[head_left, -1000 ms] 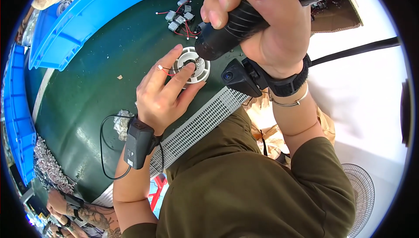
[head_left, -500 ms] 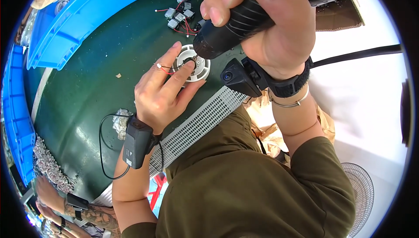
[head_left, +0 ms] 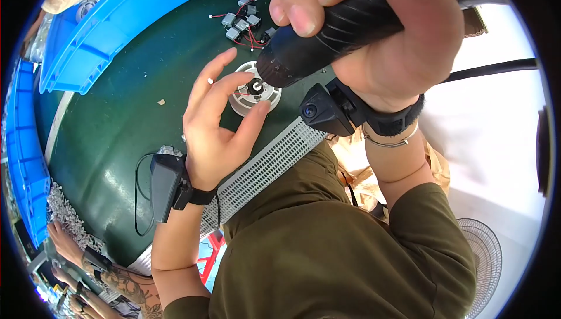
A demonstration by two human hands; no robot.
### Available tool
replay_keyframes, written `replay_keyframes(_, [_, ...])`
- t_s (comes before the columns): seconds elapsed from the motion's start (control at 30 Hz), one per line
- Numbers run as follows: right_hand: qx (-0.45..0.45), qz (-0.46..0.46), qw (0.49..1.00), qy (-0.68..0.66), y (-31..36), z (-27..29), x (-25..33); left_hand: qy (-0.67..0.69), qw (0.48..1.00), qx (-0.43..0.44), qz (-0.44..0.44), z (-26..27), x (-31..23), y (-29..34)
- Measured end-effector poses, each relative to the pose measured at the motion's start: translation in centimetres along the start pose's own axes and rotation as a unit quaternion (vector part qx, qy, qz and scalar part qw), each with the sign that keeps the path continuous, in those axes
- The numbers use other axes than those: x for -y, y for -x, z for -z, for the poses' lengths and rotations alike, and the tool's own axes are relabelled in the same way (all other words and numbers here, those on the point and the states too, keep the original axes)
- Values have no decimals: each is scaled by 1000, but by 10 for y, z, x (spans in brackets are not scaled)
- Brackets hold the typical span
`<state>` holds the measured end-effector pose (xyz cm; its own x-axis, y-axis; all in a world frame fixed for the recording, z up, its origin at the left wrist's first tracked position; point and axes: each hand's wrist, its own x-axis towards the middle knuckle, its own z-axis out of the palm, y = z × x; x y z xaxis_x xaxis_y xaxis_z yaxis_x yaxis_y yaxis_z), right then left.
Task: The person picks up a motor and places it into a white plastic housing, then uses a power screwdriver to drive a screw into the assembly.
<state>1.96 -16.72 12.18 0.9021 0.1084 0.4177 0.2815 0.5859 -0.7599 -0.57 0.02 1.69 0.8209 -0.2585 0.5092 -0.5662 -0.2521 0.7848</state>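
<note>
White spoked round plastic housing [head_left: 267, 93] on table [head_left: 134, 138] at the fingertips of loosely spread left hand [head_left: 211, 125], probably light, stiff, best held by outer rim, sparing delicate red wire [head_left: 240, 93]; right hand [head_left: 403, 53] grips black power screwdriver [head_left: 295, 59].

Motors [head_left: 241, 25] lie beyond the disc [head_left: 243, 104] — bin [head_left: 134, 12] to their left

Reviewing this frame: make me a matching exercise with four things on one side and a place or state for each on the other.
1. Black tool
2. White round part
3. Small grey motors
4. Round wire guard

A. Clustered, with red wires
B. Near the picture's lower right
C. Gripped by the right hand
D. By the left hand's spread fingers

Pairs: 1-C, 2-D, 3-A, 4-B
</note>
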Motion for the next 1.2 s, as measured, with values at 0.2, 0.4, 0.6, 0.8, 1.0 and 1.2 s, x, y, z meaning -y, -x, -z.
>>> replay_keyframes(0.2, [161,-15,979,-127,5,12,-3,5,999,14,32,-6,0,-4])
replay_keyframes(0.4, [-43,-207,899,-384,17,-5,8,-39,999,-7,-6,-4,0,-5])
replay_keyframes(0.6, [-28,-173,884,-434,16,-13,3,-81,996,-12,-23,-6,0,-7])
replay_keyframes(0.8, [-52,-121,957,-258,9,1,1,-110,993,22,22,-3,-9,-4])
replay_keyframes(1.0, [-33,14,998,59,4,-8,3,-149,985,42,-72,7,2,3])
replay_keyframes(1.2, [-75,13,991,111,3,-12,2,-216,965,33,-146,3,9,4])
